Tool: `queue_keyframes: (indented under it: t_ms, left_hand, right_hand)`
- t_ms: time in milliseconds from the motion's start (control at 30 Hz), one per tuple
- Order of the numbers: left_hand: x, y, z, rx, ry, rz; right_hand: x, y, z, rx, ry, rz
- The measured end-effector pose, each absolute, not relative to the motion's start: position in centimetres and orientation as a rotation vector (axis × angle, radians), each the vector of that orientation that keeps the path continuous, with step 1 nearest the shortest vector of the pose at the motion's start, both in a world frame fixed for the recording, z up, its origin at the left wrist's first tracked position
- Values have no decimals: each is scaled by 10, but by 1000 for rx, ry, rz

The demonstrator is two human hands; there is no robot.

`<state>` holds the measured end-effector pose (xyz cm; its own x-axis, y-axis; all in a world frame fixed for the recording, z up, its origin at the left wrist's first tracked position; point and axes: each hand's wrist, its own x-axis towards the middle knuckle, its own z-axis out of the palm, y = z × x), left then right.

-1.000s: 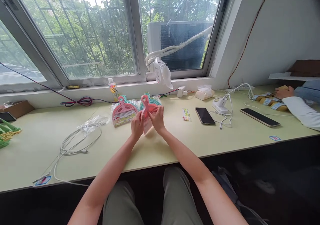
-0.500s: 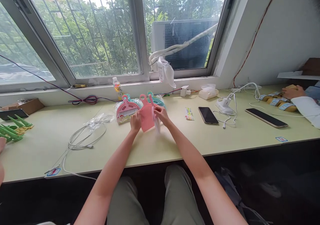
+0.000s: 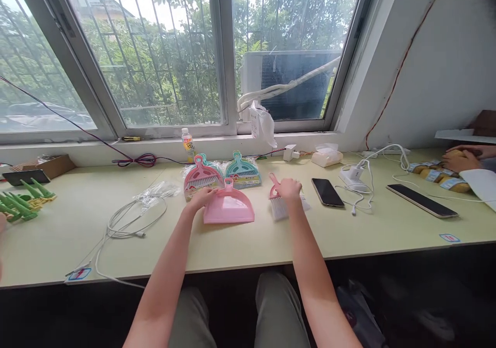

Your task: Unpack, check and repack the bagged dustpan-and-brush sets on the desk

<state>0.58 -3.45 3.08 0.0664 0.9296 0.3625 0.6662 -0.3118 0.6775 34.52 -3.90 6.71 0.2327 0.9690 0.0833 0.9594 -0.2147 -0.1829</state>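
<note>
A pink dustpan (image 3: 228,208) lies on the table in front of me, its looped handle pointing at the window. My left hand (image 3: 203,199) is at its upper left edge with fingers bent over the rim; the fingertips are partly hidden. To the right, my right hand (image 3: 290,189) closes over the small pink hand brush (image 3: 277,208) and covers part of its head. The white bristles face me and the looped handle points away. Behind the dustpan lie a bagged pink dustpan-and-brush set (image 3: 201,176) and a bagged teal set (image 3: 243,171).
A phone (image 3: 327,192), a white charger block (image 3: 353,176) with cables and a second phone (image 3: 421,200) are on the right. Coiled white cable (image 3: 112,229) and a clear bag (image 3: 157,193) lie left. Another person's hands (image 3: 461,159) hold something at far right.
The pink dustpan and brush were held up together, one in each hand. Now the dustpan lies flat on the table and the brush has moved right, down at the table.
</note>
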Motion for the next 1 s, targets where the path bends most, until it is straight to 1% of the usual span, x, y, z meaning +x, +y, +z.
queue_keyframes:
  t_ms: [67, 100, 233, 367, 400, 467, 533, 600, 667, 733, 833, 933, 1000]
  left_hand:
    - [8, -41, 34, 2110, 1694, 824]
    - [10, -44, 35, 2167, 1742, 747]
    - [16, -50, 35, 2340, 1791, 720]
    - [20, -49, 30, 2308, 1714, 783]
    - [22, -49, 30, 2289, 1691, 797]
    - [28, -51, 30, 2266, 1644, 785]
    - [38, -55, 32, 2252, 1528, 686]
    - [50, -61, 35, 2196, 1299, 543]
    - [58, -65, 39, 2091, 1056, 435]
    - [58, -64, 41, 2005, 954, 397]
    - [45, -57, 38, 2103, 1123, 468]
    - [33, -49, 32, 2461, 1517, 710]
    - [35, -45, 26, 2691, 1658, 824]
  right_hand:
    - [344, -35, 60, -2325, -1862, 98]
    - [343, -34, 57, -2330, -1872, 111]
    - [341, -30, 51, -2336, -1882, 141]
    - [349, -34, 63, -2300, -1822, 155]
    - [352, -37, 69, -2242, -1817, 195]
    - [354, -44, 81, -1990, -1894, 339]
    - [347, -52, 90, -1638, -2062, 522]
    - [329, -59, 92, -1422, -2235, 615]
    - [307, -63, 87, -1483, -2382, 537]
    - [288, -64, 79, -1604, -2475, 399]
    - [277, -61, 68, -1642, -2536, 275]
    - [279, -58, 62, -1629, -2531, 233]
    - [280, -56, 61, -1593, -2526, 250]
